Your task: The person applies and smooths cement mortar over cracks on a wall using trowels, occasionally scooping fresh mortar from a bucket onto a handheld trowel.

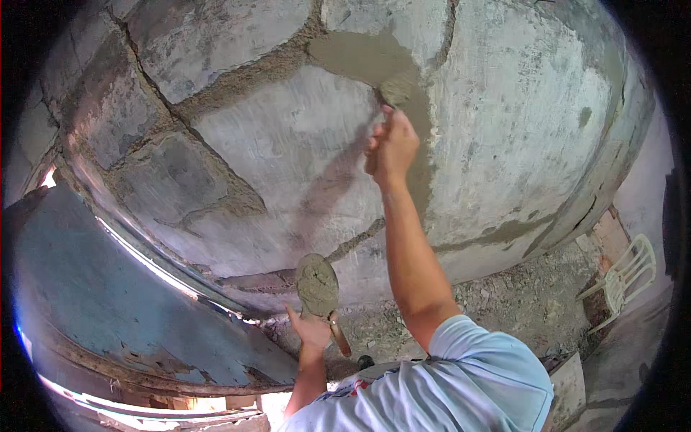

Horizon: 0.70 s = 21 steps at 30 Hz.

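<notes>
My right hand (pixel 392 147) is raised and closed around the handle of a small trowel, pressing its mortar-covered blade (pixel 396 91) against the wall. Wet grey mortar (pixel 360 56) lies smoothed around the blade, and a damp strip runs down the joint beside my forearm. Lower down, my left hand (pixel 312 331) supports a mortar-covered trowel (pixel 340 337), its brown handle sticking out to the right of my palm. A thick rounded heap of mortar (pixel 317 285) hides the blade. My left thumb points outward; the other fingers are mostly hidden underneath.
The grey block wall (pixel 281 151) has rough open joints (pixel 245 83) and cracks at upper left. A worn blue panel (pixel 144 281) leans at lower left. Rubble-strewn ground (pixel 518 306) runs along the wall's foot. At the right stands a white plastic chair (pixel 625 281).
</notes>
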Tool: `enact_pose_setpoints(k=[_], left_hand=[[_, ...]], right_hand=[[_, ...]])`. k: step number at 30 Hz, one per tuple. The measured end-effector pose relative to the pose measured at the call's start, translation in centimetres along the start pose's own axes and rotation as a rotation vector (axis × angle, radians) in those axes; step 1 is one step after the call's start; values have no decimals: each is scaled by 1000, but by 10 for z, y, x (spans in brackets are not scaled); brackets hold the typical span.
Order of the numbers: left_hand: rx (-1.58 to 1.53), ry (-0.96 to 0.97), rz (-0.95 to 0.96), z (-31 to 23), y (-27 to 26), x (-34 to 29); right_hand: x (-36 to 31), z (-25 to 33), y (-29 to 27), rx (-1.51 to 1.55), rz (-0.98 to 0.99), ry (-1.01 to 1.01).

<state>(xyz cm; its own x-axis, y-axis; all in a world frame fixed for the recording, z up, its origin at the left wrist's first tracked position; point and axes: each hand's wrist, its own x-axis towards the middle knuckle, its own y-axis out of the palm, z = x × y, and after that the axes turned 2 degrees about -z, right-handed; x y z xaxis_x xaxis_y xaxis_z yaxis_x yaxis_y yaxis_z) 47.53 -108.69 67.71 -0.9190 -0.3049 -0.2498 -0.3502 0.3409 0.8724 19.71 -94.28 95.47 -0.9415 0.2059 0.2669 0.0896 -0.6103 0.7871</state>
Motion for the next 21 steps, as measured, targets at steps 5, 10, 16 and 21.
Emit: enact_pose_setpoints(k=[5, 10, 16, 21], left_hand=[[608, 359, -247, 15, 2, -5], [378, 205, -130, 11, 24, -12], [77, 5, -117, 20, 27, 11], [72, -43, -79, 20, 18, 16]], right_hand=[[14, -58, 78, -362, 260, -367], [-4, -34, 84, -640, 271, -447], [31, -2, 14, -676, 54, -527], [31, 3, -47, -447, -22, -257]])
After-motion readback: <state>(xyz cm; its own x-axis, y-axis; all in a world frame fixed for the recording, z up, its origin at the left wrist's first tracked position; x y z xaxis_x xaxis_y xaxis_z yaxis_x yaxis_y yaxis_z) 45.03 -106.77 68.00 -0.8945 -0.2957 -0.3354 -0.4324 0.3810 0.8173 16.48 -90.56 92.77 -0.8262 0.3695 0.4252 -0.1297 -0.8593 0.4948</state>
